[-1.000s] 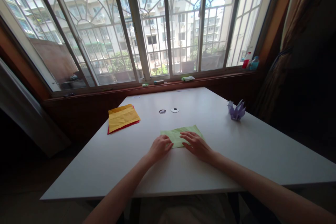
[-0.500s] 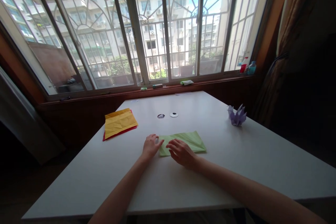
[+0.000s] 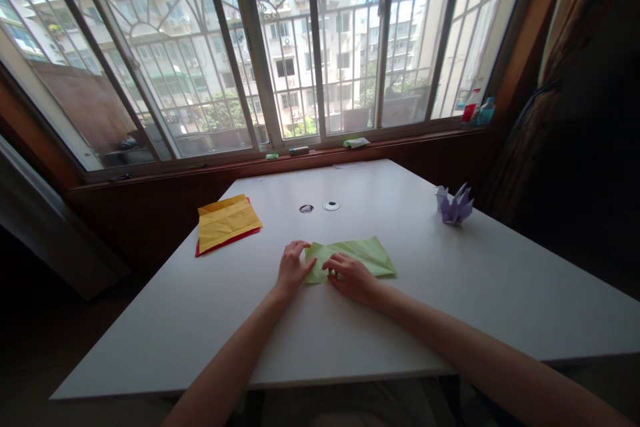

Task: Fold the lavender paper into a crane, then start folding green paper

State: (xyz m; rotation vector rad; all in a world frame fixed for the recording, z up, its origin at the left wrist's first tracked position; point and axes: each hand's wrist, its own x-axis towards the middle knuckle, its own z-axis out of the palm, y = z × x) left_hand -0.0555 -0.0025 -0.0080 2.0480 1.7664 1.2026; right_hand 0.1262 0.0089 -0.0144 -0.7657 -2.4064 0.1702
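Note:
A sheet of light green paper (image 3: 367,255), folded into a creased rectangle, lies flat on the white table (image 3: 320,340) before me. At its left end rests my left hand (image 3: 294,268), open, with the index finger at the upper corner and the thumb on the paper. My right hand (image 3: 354,278) lies across the paper's near side. Its fingers are curled and drawn together, with the tips down on the green paper close to the left thumb. The palm hides part of the near edge.
Yellow paper (image 3: 229,221) over red paper (image 3: 205,253) lies at the left. Purple folded paper figures (image 3: 455,207) stand near the right edge. Two round holes (image 3: 307,209) are set in the tabletop. Bottles (image 3: 485,111) and small packets (image 3: 356,143) sit on the windowsill.
The view has tilted down slightly, so the table sits higher in the picture. Both hands have settled closer onto the green paper, and my right fingers have curled in.

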